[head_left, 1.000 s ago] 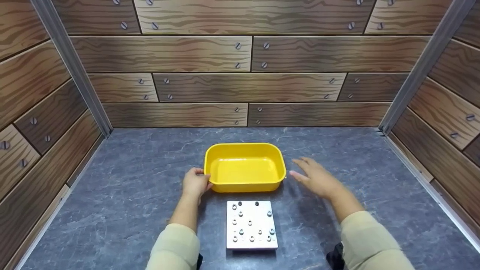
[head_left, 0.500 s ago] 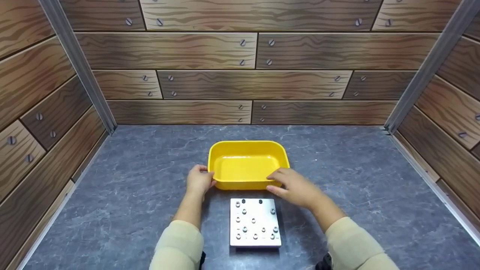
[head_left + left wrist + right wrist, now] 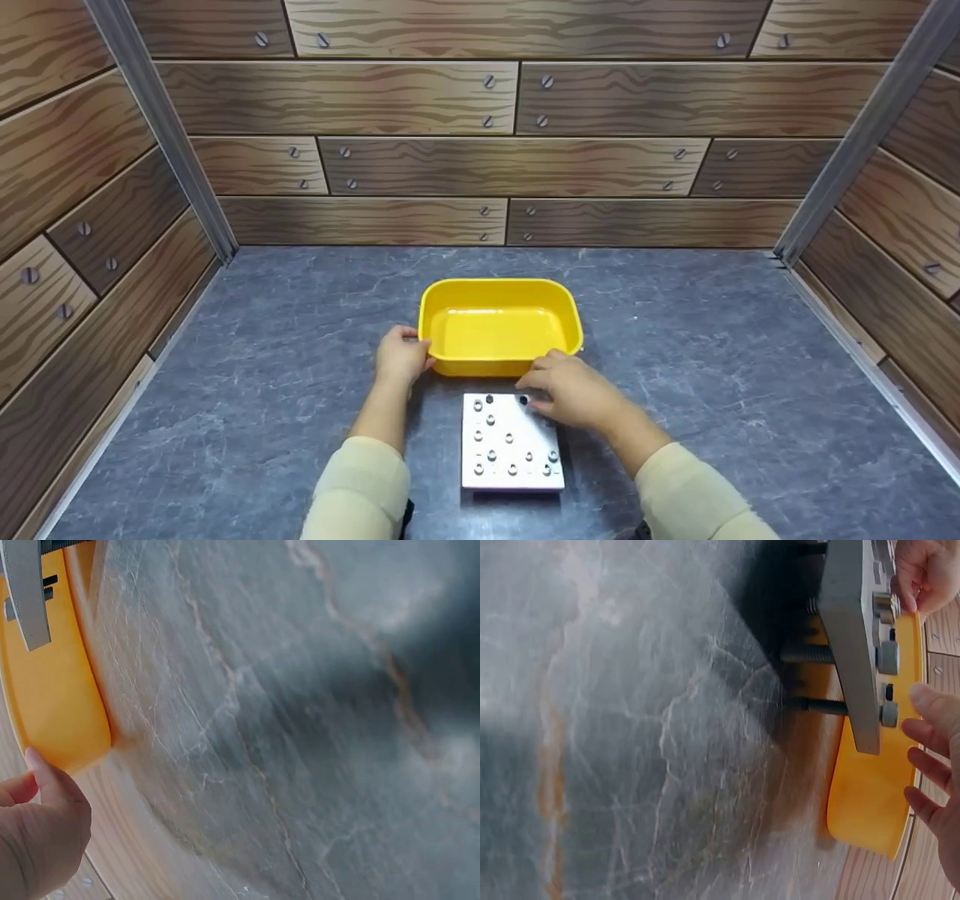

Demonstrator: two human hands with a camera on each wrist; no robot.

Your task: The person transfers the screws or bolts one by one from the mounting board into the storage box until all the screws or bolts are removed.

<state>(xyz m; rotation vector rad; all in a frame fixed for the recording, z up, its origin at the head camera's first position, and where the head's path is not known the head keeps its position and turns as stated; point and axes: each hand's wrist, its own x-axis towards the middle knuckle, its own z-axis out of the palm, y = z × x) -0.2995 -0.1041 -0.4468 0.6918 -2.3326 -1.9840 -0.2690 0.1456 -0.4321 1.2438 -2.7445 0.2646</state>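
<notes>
A yellow plastic tub [image 3: 484,367] sits behind a silver metal plate [image 3: 499,446] studded with screws. My left hand [image 3: 397,361] holds the tub's near left corner, thumb over the rim and fingers outside. My right hand [image 3: 574,390] hovers over the plate's far right corner, its thumb beside a black screw [image 3: 523,400] and its fingers in front of the tub's near wall. In the right wrist view those fingers [image 3: 922,802] are spread and hold nothing. There, cap screws [image 3: 888,658] stand in the plate and their threaded shafts [image 3: 810,654] extend below it.
The grey marbled tabletop [image 3: 315,315] is bounded by a wood-patterned back wall [image 3: 412,165] and matching side walls. Metal corner posts [image 3: 172,142] rise at the back left and back right.
My right hand has come from the tub's right side leftward past its near right corner to the plate's far edge. My left hand stays at the tub's corner. The head view shifts slightly.
</notes>
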